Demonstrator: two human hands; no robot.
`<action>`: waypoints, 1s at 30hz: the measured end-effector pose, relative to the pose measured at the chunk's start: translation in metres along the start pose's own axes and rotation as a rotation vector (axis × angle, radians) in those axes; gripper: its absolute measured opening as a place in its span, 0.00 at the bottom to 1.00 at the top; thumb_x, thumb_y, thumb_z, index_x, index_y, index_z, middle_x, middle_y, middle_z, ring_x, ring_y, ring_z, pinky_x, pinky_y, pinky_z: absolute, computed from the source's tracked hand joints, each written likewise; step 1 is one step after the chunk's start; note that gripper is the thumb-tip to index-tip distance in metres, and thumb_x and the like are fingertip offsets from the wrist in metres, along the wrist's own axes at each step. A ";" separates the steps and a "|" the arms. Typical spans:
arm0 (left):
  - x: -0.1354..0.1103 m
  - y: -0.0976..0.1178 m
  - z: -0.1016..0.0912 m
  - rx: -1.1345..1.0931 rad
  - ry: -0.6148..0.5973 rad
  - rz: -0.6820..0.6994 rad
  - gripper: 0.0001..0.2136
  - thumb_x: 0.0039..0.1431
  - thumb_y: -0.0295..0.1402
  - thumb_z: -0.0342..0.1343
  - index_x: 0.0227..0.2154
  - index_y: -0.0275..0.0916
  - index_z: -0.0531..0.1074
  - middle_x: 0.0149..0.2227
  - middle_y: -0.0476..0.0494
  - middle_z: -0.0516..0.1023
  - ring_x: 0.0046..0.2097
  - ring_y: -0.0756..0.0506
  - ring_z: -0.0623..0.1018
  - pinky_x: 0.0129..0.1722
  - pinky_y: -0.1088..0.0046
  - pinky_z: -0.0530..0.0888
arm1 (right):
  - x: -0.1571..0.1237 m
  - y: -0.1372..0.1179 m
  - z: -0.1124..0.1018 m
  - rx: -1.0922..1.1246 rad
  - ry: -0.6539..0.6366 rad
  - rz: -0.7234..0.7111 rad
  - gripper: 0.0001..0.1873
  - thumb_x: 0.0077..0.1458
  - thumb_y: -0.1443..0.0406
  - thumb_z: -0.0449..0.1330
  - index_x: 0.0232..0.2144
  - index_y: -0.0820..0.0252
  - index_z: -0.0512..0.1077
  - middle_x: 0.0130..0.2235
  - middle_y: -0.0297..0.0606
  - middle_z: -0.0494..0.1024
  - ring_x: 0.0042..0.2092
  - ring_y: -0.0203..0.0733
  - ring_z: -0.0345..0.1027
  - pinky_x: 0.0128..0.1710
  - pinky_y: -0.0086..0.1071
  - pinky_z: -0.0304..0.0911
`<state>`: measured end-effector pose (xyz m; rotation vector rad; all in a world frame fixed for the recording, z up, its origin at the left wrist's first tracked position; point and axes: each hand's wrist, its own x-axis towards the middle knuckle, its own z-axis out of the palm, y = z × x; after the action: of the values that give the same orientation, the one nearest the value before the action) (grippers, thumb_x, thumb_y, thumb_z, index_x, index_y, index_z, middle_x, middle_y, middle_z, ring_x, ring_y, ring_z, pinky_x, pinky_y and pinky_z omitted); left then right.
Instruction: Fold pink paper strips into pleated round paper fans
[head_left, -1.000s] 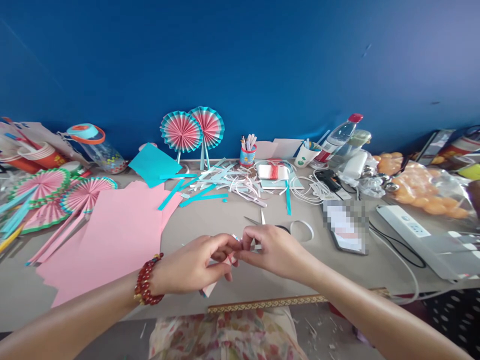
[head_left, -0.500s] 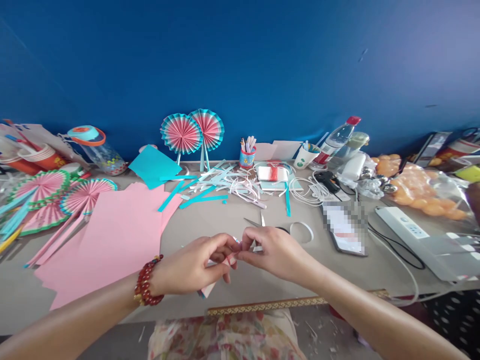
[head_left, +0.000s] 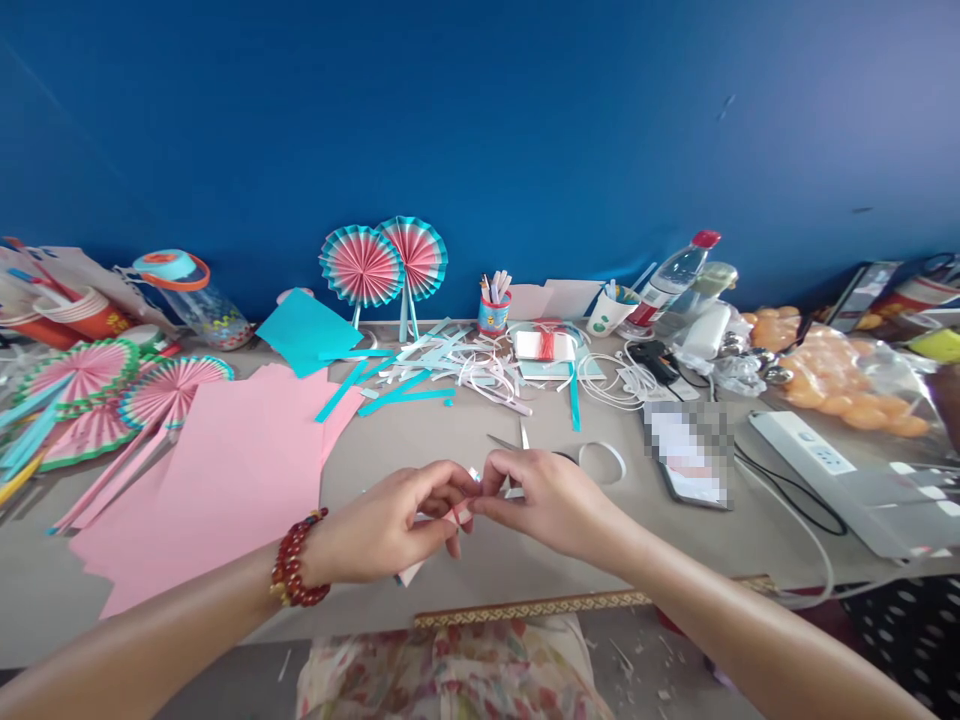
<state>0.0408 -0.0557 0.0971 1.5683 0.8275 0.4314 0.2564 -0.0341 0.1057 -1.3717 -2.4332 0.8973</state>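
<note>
My left hand, with a red bead bracelet at the wrist, and my right hand meet over the near middle of the table. Both pinch a small folded strip of pink paper with a blue edge; its lower end sticks out below my left fingers and the rest is hidden by them. Scissors lie on the table just behind my right hand.
Pink paper sheets lie at the left, with finished paper fans beyond them. Two fans on sticks stand at the blue wall. Paper strips, a phone, a power strip, a water bottle and cups crowd the back and right.
Almost nothing; my hands stay together on the folded paper, with the fingers shifting slightly.
</note>
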 end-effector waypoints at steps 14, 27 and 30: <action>0.003 0.001 0.002 0.068 0.142 -0.056 0.12 0.64 0.42 0.50 0.43 0.39 0.68 0.33 0.46 0.78 0.31 0.48 0.79 0.37 0.71 0.73 | -0.003 -0.007 -0.005 -0.009 -0.035 -0.016 0.03 0.57 0.68 0.58 0.33 0.55 0.72 0.36 0.32 0.81 0.36 0.39 0.74 0.32 0.26 0.55; -0.001 0.007 -0.003 0.136 0.141 -0.054 0.15 0.65 0.43 0.49 0.47 0.41 0.69 0.34 0.46 0.79 0.31 0.49 0.78 0.36 0.73 0.73 | -0.006 -0.003 -0.002 0.159 -0.066 -0.055 0.05 0.60 0.69 0.54 0.39 0.55 0.67 0.33 0.30 0.82 0.36 0.39 0.75 0.35 0.28 0.59; -0.002 0.008 -0.003 0.146 0.140 -0.042 0.15 0.65 0.43 0.49 0.48 0.40 0.69 0.33 0.46 0.79 0.32 0.49 0.78 0.36 0.73 0.74 | -0.006 -0.005 -0.002 0.171 -0.064 -0.046 0.06 0.59 0.69 0.54 0.39 0.55 0.67 0.33 0.30 0.83 0.37 0.40 0.75 0.36 0.29 0.59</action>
<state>0.0391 -0.0550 0.1062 1.6660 1.0165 0.4629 0.2571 -0.0399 0.1108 -1.2410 -2.3596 1.1256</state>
